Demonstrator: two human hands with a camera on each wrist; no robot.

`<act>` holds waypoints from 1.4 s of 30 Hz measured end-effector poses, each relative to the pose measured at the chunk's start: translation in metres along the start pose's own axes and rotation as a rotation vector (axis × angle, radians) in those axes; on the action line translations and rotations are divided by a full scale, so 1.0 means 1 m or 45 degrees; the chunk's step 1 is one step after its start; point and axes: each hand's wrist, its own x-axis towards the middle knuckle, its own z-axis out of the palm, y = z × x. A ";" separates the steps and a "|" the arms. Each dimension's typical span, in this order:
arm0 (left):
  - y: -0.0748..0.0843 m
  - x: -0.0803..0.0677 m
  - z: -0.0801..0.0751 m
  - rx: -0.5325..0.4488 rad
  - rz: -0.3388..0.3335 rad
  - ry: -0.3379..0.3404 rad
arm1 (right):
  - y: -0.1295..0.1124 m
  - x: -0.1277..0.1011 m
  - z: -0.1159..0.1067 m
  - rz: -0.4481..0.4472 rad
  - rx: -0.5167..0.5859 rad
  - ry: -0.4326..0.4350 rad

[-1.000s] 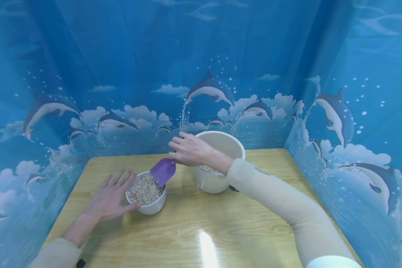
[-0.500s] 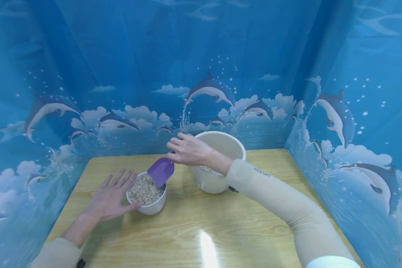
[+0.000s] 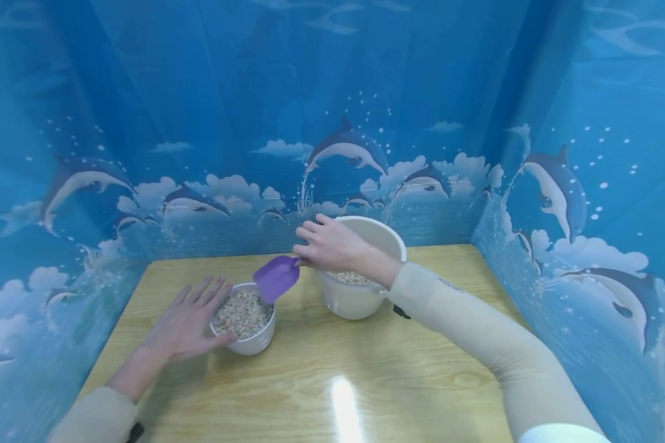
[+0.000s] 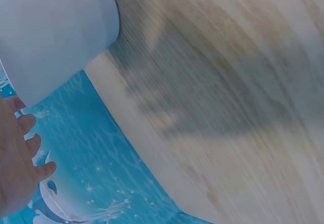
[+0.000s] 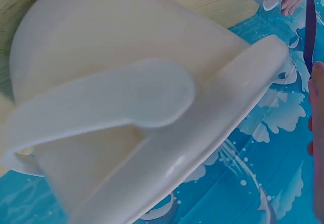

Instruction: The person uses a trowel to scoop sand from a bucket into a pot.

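right hand (image 3: 332, 247) pinches purple scoop (image 3: 277, 278) above small bowl (image 3: 245, 320) | left hand (image 3: 191, 320) flat, fingers straight, steadying bowl | risk: tilted scoop spills grain onto table (image 3: 366, 369)

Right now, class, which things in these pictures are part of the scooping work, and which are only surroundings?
In use:
- purple scoop, gripped by the right hand
- small bowl of grain, steadied by the left hand
- white bucket, with grain inside

Only surroundings:
- wooden table
- blue dolphin backdrop
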 end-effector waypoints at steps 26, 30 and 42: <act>0.034 0.056 -0.022 0.001 0.157 -0.007 | 0.030 -0.075 0.009 0.301 0.184 0.173; 0.044 0.067 -0.026 0.001 0.200 -0.008 | 0.036 -0.090 0.010 0.323 0.167 0.166; 0.075 0.096 -0.032 -0.029 0.316 -0.037 | 0.057 -0.130 0.008 0.383 0.156 0.083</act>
